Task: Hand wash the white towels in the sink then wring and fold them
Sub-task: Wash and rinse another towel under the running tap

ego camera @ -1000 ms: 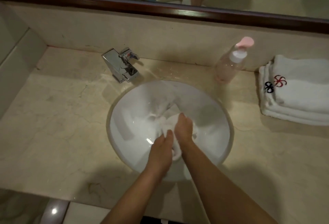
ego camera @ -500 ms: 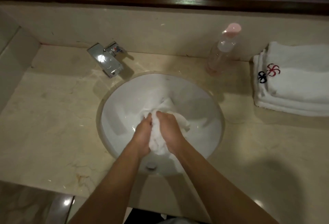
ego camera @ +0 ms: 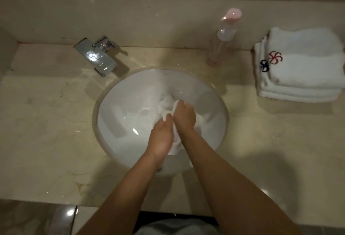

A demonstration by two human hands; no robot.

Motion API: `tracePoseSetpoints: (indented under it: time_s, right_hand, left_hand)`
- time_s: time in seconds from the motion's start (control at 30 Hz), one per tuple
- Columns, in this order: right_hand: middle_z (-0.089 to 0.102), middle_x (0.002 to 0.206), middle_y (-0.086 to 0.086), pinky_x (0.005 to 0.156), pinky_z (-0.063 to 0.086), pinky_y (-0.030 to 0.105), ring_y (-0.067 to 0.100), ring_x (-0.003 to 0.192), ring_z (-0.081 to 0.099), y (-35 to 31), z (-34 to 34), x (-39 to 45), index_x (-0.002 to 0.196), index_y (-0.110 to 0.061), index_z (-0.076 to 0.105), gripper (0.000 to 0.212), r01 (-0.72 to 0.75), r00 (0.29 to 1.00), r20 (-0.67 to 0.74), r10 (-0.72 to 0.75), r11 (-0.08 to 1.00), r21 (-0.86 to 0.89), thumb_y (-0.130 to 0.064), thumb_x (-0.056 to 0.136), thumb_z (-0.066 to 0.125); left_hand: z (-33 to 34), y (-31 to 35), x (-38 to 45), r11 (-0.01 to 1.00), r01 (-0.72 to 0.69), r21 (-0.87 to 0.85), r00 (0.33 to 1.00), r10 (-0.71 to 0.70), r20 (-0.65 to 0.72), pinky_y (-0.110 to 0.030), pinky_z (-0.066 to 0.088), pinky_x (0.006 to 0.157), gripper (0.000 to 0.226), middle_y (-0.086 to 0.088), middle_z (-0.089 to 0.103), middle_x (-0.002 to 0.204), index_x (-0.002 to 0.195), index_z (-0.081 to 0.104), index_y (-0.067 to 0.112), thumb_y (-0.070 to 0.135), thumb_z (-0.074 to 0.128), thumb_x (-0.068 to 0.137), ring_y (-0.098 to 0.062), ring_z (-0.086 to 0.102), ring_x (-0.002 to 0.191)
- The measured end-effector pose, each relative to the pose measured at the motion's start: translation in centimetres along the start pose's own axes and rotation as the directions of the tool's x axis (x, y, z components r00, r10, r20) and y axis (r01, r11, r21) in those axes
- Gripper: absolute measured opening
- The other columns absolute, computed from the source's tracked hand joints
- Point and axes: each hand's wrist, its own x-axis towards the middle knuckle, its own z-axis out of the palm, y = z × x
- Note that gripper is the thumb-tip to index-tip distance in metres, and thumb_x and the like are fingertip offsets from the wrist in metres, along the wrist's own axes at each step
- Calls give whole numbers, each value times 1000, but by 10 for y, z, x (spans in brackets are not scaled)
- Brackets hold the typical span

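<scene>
Your left hand (ego camera: 162, 137) and right hand (ego camera: 184, 117) both grip 1 bunched towel (ego camera: 168, 111) between them, inside the sink (ego camera: 119, 119).

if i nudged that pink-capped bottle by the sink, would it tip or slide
Probably tip: the pink-capped bottle stands tall and narrow on a small base. It looks like clear, thin plastic, so likely light; how full it is I cannot tell. The counter near the sink is glossy and may be wet, so a low push might slide it.
</scene>
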Motion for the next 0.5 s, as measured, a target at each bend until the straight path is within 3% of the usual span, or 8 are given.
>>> tracePoseSetpoints:
  time_s: [0.07, 0.13, 0.2, 0.27, 0.3, 0.37, 0.43, 0.5]
  right_hand:
    - [62, 124, 22, 101, 48, 43, 39, 115, 59, -4, 5, -4, 121, 3, 58, 40, -48, 997, 60, 43, 996, 80, -25, 103, 35]
    - [66, 114, 18, 95, 53, 44, 35, 108, 64, 4, 20, -23, 116, -2, 61, 37, -3, 982, 190, -7, 999, 53, -27, 102, 38]
    - [69, 91, 3, 75, 53, 26, 18, 87, 66, 2, 29, -47, 99, -13, 65, 30, 18, 980, 197, -44, 992, 128, -31, 104, 41]
    - [64, 80, -4, 63, 45, 17, 10, 76, 63, 4, 32, -51, 90, -19, 62, 29, 13, 996, 78, -37, 958, 286, -34, 106, 43]
    - [66, 83, 0, 62, 48, 20, 13, 76, 64, 6, 30, -46, 94, -16, 64, 30, -11, 1000, 23, 2, 910, 415, -35, 106, 45]
    - [67, 88, 8, 57, 53, 25, 16, 70, 67, 10, 27, -43, 119, -2, 63, 35, -118, 992, 58, 115, 638, 761, -31, 106, 48]
    - [69, 93, 13, 60, 57, 29, 19, 72, 70, 17, 27, -62, 131, 2, 56, 36, -180, 983, 145, 110, 467, 866, -23, 104, 52]
    - [74, 94, 14, 70, 58, 34, 25, 82, 72, 29, 29, -91, 118, -1, 63, 24, -188, 981, 184, 68, 592, 784, -15, 100, 56]
  left_hand:
    - [-5, -5, 0, 1000, -21, -3, 1000, 21, 7, -32, 51, 89, 41, -4, 71, 104, 109, 66, 17, 40, 32, 106, -19, 67, 98]
    - [-22, -1, 14, 948, 140, -286, 990, -135, 38, -34, 53, 82, 37, -9, 72, 100, 112, 66, 14, 36, 37, 106, -25, 67, 95]
    - [-39, -7, 28, 821, 287, -494, 957, -271, 105, -35, 53, 77, 38, -12, 72, 95, 108, 67, 10, 37, 40, 104, -26, 67, 90]
    - [-46, -15, 28, 802, 287, -524, 954, -289, 81, -40, 54, 87, 42, -13, 71, 104, 113, 65, 12, 45, 43, 102, -27, 68, 97]
    - [-49, -24, 27, 791, 281, -543, 954, -292, 68, -43, 53, 93, 50, -12, 70, 113, 121, 62, 14, 55, 46, 97, -28, 67, 102]
    - [-58, -39, 15, 720, 381, -580, 905, -419, 74, -50, 52, 93, 81, -8, 65, 125, 132, 56, 23, 79, 57, 74, -31, 63, 109]
    - [-64, -42, 1, 568, 547, -615, 827, -482, 290, -53, 49, 96, 86, -11, 63, 122, 124, 58, 17, 81, 61, 68, -36, 60, 113]
    - [-65, -39, -9, 482, 573, -662, 817, -395, 419, -45, 45, 102, 69, -16, 66, 116, 116, 64, 6, 66, 63, 81, -36, 61, 114]
